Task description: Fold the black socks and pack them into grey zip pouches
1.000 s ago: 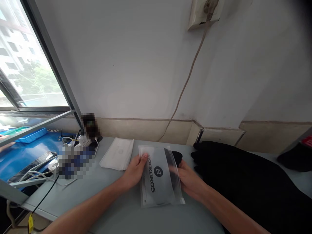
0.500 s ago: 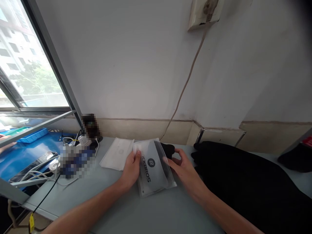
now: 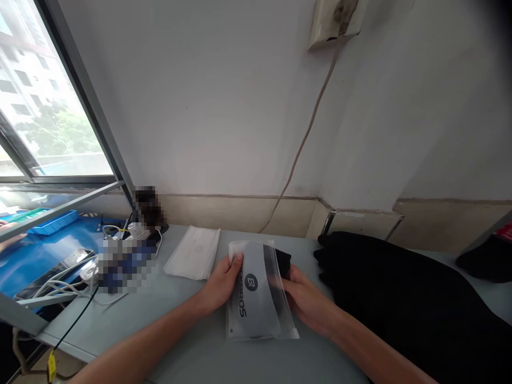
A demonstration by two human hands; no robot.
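A frosted zip bag [image 3: 262,306] with ROCKBROS lettering and a round logo is held upright just over the table. My left hand [image 3: 220,285] pinches its left edge, thumb in front. Dark fabric shows through the clear film. A black cloth item [image 3: 284,260] sticks out at the bag's upper right, beside the zip opening. My right hand [image 3: 306,298] grips this cloth at the opening, its fingers partly hidden by the film. How far the cloth reaches into the bag I cannot tell.
Flat frosted bags [image 3: 194,253] lie stacked behind my left hand. A large heap of black fabric [image 3: 400,298] with finger-like ends covers the table's right side. White cables [image 3: 60,288] and a blue work surface [image 3: 24,256] are at the left, past a metal frame.
Both hands have brought the bag slightly nearer to me and turned it more upright. My right hand has closed on the black cloth at the bag's opening.
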